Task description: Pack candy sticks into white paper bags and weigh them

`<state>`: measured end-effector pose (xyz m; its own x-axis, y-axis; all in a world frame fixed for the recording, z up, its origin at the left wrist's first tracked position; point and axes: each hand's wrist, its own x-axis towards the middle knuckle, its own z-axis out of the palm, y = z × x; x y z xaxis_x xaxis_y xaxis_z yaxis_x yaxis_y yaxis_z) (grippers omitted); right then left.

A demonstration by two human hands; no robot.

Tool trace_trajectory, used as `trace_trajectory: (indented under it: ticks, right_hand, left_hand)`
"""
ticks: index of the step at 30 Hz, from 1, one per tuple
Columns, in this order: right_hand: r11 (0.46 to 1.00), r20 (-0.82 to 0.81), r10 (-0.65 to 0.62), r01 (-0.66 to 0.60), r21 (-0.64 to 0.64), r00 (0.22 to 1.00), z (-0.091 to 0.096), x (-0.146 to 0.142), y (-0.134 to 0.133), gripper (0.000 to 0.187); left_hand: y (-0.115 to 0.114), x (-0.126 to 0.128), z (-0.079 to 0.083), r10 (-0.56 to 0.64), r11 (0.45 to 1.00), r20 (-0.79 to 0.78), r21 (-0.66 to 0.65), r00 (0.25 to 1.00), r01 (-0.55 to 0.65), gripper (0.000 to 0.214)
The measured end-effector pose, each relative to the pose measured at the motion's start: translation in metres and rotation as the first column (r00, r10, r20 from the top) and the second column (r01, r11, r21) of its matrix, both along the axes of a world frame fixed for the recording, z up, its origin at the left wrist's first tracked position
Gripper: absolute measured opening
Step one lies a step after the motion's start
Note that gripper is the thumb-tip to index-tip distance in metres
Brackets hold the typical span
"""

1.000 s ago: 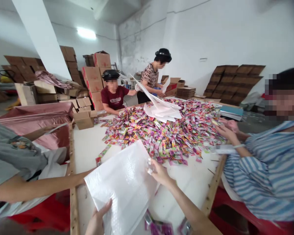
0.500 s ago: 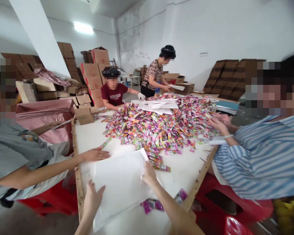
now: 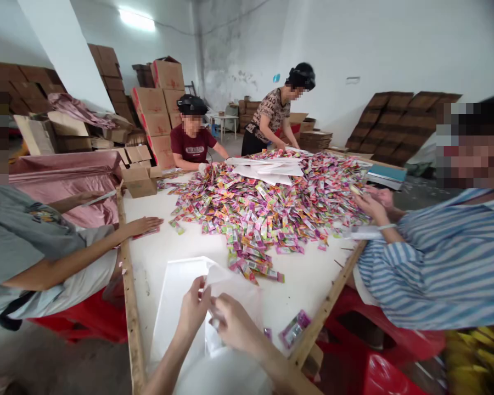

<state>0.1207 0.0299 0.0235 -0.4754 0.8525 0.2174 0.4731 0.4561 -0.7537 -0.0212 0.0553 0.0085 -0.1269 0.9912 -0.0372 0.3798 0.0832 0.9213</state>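
Close in front of me, a thin white translucent plastic bag (image 3: 236, 281) is bunched up between my hands. My left hand (image 3: 194, 308) pinches its edge with thumb and fingers. Beside it, almost touching, my right hand (image 3: 233, 321) has its fingers curled round another part of the bag. Under the bag and to its left, a flat white bag or sheet (image 3: 177, 299) lies on the table. Past my hands spreads a large heap of small colourful sachets (image 3: 251, 211). A few purple sachets (image 3: 295, 329) lie to the right of my forearm.
The white table (image 3: 142, 274) has a raised wooden edge (image 3: 127, 307). White sheets (image 3: 267, 167) rest on the heap. Co-workers sit left and right; two more work at the far side. A small carton (image 3: 139, 182) stands at the far left, a blue-green item (image 3: 386, 173) at the right.
My hands have come together from opposite sides of the bag, and its edge is now gathered between them. The left co-worker's hand has drawn back toward the table's edge.
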Motion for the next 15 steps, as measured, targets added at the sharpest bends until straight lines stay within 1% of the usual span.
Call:
trace_trajectory:
  ticks: [1,2,4,5,6,7,8,9,10,11,12,13,14,15]
  right_hand:
    - [0.999,0.014,0.019,-0.02,0.04,1.0,0.0,0.006,-0.01,0.042]
    - [0.996,0.018,0.03,-0.031,0.089,0.999,-0.002,0.016,-0.02,0.043]
    - [0.983,0.003,0.003,-0.003,0.181,1.0,-0.013,0.041,-0.033,0.044]
    - [0.979,0.016,-0.045,0.041,0.201,0.999,-0.022,0.056,-0.038,0.045]
    - [0.975,0.063,-0.112,0.097,0.198,0.992,-0.032,0.069,-0.041,0.047]
    - [0.973,0.148,-0.176,0.149,0.173,0.973,-0.042,0.082,-0.042,0.054]
    - [0.975,0.26,-0.207,0.179,0.13,0.943,-0.054,0.092,-0.041,0.066]
    - [0.98,0.377,-0.198,0.183,0.075,0.905,-0.064,0.1,-0.039,0.079]
    - [0.986,0.477,-0.157,0.166,0.022,0.865,-0.074,0.105,-0.034,0.089]
    - [0.989,0.547,-0.114,0.145,-0.012,0.829,-0.082,0.107,-0.027,0.093]
    - [0.992,0.592,-0.092,0.127,-0.019,0.801,-0.088,0.107,-0.016,0.092]
    - [0.992,0.618,-0.102,0.129,0.002,0.779,-0.093,0.105,-0.002,0.088]
    - [0.987,0.631,-0.146,0.152,0.045,0.762,-0.095,0.102,0.015,0.083]
    - [0.977,0.634,-0.206,0.188,0.097,0.745,-0.095,0.099,0.036,0.08]
  left_hand:
    - [0.003,-0.004,-0.003,-0.011,1.0,-0.11,-0.003,0.994,0.011,0.025]
    - [0.005,-0.01,-0.006,-0.002,1.0,-0.214,-0.01,0.977,-0.001,0.024]
    - [0.011,-0.023,-0.006,0.057,0.997,-0.388,-0.028,0.92,-0.073,0.029]
    - [0.014,-0.029,-0.001,0.084,0.993,-0.455,-0.034,0.886,-0.111,0.032]
    - [0.018,-0.034,0.007,0.104,0.989,-0.514,-0.035,0.852,-0.142,0.034]
    - [0.022,-0.039,0.019,0.117,0.986,-0.566,-0.031,0.816,-0.163,0.036]
    - [0.026,-0.042,0.032,0.125,0.984,-0.616,-0.022,0.778,-0.176,0.038]
    - [0.032,-0.043,0.046,0.13,0.983,-0.663,-0.009,0.737,-0.181,0.039]
    - [0.038,-0.044,0.059,0.122,0.985,-0.708,-0.001,0.696,-0.174,0.041]
    - [0.044,-0.043,0.069,0.101,0.987,-0.747,-0.008,0.657,-0.161,0.043]
    - [0.049,-0.041,0.075,0.064,0.991,-0.78,-0.025,0.622,-0.134,0.045]
    - [0.054,-0.039,0.077,0.014,0.993,-0.805,-0.057,0.593,-0.1,0.047]
    - [0.056,-0.036,0.074,-0.045,0.993,-0.82,-0.098,0.57,-0.062,0.049]
    - [0.057,-0.033,0.066,-0.103,0.989,-0.826,-0.143,0.554,-0.028,0.051]
